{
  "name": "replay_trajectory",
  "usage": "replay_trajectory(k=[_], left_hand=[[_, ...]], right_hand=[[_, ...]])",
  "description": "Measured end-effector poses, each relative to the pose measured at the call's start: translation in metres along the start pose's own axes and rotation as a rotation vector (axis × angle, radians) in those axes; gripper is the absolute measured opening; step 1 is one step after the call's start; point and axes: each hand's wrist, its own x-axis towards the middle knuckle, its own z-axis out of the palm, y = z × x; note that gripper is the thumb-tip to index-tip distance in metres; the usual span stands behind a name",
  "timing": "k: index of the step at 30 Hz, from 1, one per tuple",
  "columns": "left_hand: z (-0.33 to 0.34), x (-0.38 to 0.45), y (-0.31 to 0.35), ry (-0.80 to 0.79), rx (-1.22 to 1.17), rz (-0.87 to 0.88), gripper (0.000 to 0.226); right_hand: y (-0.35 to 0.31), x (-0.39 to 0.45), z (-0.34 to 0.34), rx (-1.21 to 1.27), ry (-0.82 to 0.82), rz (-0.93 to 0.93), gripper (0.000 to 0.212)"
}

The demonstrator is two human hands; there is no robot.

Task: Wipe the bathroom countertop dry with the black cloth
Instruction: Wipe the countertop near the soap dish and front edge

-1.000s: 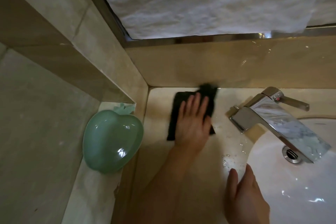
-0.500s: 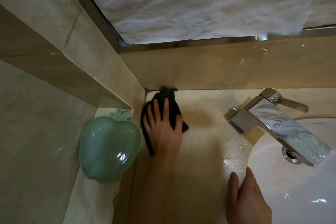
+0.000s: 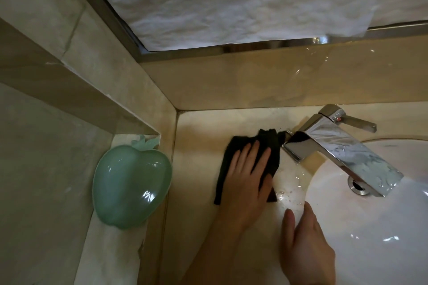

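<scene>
**Cloth pressed flat beside the tap, water still waiting by the basin**

Because a flat palm spreads the pressure, we see the left hand (image 3: 246, 176) laid open on the black cloth (image 3: 254, 146), fingers straight and fanned, pinning it to the worktop (image 3: 199, 136) rather than bunching it. The cloth lies between the back corner and the faucet (image 3: 335, 146), its far edge touching the faucet's base — the likely reason being that splashes gather there. Just to the right of the cloth, droplets (image 3: 287, 192) shine on the strip beside the white basin (image 3: 370, 227); we judge that patch to be next. The right hand (image 3: 305, 250) rests open on the basin's rim, holding nothing — probably bracing the body while the other arm reaches. A green apple-shaped dish (image 3: 132, 185) sits on the lower ledge to the left, well apart from the wiping.
</scene>
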Motion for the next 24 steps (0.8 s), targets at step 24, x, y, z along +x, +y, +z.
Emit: replay_trajectory(k=[24], left_hand=[[0.013,-0.069,0.024,0.042,-0.002,-0.083,0.054]], right_hand=[[0.080,-0.023,-0.051,0.002,-0.462,-0.099,0.071]])
